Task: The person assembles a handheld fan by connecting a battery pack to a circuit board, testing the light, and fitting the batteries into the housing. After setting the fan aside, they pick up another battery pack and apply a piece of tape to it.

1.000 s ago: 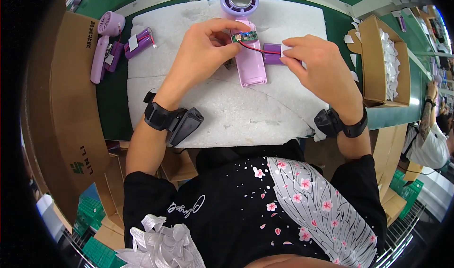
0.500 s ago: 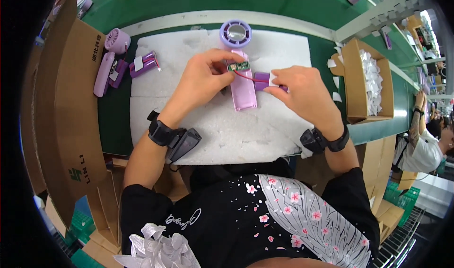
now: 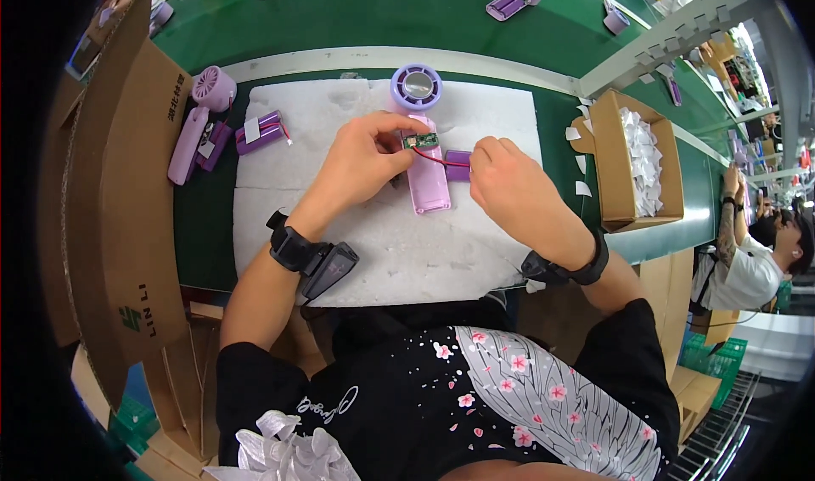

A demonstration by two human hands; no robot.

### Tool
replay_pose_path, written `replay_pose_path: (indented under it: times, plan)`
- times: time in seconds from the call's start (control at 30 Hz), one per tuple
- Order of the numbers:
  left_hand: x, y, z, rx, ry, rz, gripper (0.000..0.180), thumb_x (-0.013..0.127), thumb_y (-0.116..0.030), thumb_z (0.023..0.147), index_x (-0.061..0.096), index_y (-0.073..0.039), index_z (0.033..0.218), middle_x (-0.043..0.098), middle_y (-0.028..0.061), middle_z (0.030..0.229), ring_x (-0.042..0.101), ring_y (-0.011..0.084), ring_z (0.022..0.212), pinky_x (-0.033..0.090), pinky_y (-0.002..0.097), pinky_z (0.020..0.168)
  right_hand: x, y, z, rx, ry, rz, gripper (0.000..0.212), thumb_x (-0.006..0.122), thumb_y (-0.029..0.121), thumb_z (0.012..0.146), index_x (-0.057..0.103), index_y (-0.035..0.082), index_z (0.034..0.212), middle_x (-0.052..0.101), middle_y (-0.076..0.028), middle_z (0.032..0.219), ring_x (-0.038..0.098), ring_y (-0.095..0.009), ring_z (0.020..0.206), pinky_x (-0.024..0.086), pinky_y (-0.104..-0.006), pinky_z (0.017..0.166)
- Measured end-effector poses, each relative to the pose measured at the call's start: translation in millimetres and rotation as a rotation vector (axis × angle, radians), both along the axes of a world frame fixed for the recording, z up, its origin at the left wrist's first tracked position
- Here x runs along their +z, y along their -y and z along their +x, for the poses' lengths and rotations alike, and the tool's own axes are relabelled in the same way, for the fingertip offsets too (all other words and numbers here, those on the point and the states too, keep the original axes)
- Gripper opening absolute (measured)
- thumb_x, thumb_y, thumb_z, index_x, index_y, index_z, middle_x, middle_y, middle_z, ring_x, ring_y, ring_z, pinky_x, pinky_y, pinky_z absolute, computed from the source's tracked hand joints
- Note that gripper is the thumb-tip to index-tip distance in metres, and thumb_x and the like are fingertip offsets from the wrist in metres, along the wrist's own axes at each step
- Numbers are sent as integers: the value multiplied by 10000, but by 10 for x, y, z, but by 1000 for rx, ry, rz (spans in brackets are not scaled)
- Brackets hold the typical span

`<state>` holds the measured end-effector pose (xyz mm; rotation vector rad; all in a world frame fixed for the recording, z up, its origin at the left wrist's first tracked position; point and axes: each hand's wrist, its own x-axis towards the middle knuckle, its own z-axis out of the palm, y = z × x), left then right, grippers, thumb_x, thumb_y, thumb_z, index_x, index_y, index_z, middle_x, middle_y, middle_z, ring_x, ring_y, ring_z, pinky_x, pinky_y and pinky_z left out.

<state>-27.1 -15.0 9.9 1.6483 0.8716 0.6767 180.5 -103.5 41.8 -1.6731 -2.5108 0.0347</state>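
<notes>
A small handheld fan with a purple round head (image 3: 416, 87) and a pink open handle (image 3: 430, 190) lies upright in front of me on the white foam sheet. My left hand (image 3: 370, 160) is closed around a green circuit board (image 3: 421, 141) at the handle's upper part, index finger above it and thumb below. From the board a red wire (image 3: 430, 157) runs right, across a purple battery pack (image 3: 458, 165) beside the handle. My right hand (image 3: 515, 188) has its fingers curled at the pack's right end, which they hide along with its white label.
Left on the foam sheet (image 3: 382, 260) lies another wired battery pack (image 3: 260, 133). Beyond it are a second fan (image 3: 188, 141) and a tall cardboard box (image 3: 127, 218). At right stands a carton of white paper pieces (image 3: 643, 163). A green conveyor (image 3: 365, 22) carries fan parts; a co-worker (image 3: 751, 260) sits far right.
The right hand has curled its fingers further over the battery pack's end, covering the white label. My left hand keeps its hold on the board. The whole view has shifted slightly.
</notes>
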Motion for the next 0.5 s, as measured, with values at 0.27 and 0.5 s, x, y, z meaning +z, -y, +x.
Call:
replay_pose_path:
  times: [0.27,0.5]
  plan:
    - [-77,4,-12,27,-2,-25,340,609,2,732,715,-45,1052,652,31,838,560,86,673,478,241,602,139,-240,371,45,-271,-210,140,626,78,823,593,-15,922,607,-157,900,608,-303,773,498,-374,717]
    - [-40,-4,2,-15,-7,-87,327,601,40,755,693,-5,1066,644,-5,840,543,56,689,450,211,612,203,-455,847,-448,-265,235,211,687,105,824,607,12,997,634,-107,1020,612,-216,792,491,-342,718]
